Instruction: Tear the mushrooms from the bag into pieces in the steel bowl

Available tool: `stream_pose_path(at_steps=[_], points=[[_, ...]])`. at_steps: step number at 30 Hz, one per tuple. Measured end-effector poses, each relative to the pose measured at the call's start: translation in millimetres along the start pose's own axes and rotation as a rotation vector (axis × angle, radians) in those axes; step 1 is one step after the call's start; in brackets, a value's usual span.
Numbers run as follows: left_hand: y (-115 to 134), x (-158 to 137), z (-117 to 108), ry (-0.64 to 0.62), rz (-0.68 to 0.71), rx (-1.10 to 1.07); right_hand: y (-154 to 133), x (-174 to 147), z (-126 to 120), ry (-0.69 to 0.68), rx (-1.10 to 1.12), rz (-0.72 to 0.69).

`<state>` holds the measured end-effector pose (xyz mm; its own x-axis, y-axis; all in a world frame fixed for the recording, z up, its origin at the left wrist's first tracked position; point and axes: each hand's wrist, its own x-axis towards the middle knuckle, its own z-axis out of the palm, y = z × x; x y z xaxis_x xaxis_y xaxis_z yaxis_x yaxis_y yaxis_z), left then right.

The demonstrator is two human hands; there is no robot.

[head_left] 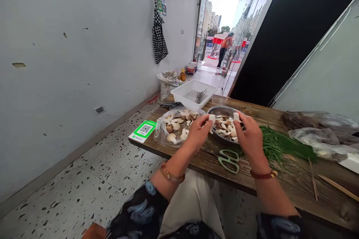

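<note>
Over a brown wooden table [269, 188], both hands [198, 132] [250, 134] pinch white mushroom pieces [212, 120] near a metal bowl [224, 109].

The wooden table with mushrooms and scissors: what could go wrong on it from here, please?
1. The scissors lie near the front edge of the table, between the forearms, so a sleeve might knock them off.
2. The left hand holds a white piece near the rim of the bowl; if it slips, it could land outside.
3. The plastic bag is also near that edge; a tug might spill its mushrooms.
</note>
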<state>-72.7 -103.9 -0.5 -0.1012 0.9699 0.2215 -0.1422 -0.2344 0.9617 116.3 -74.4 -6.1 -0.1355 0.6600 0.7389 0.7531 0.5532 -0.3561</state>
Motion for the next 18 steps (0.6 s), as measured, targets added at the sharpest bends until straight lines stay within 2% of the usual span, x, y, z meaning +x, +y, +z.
stream_pose_path(at_steps=[3,7,11,15,18], points=[[-7,32,27,-0.035,0.015,-0.018,18,6,3,-0.027,-0.027,0.011],[-20,50,39,0.083,-0.08,-0.107,14,-13,-1,0.028,0.119,0.082],[-22,35,32,0.077,-0.179,-0.298,-15,-38,-1,-0.022,0.307,0.148],[-13,10,24,0.072,-0.268,-0.468,-45,-48,12,-0.116,0.4,0.087],[-6,-6,21,0.098,-0.287,-0.522,-60,-52,25,-0.13,0.432,0.061]])
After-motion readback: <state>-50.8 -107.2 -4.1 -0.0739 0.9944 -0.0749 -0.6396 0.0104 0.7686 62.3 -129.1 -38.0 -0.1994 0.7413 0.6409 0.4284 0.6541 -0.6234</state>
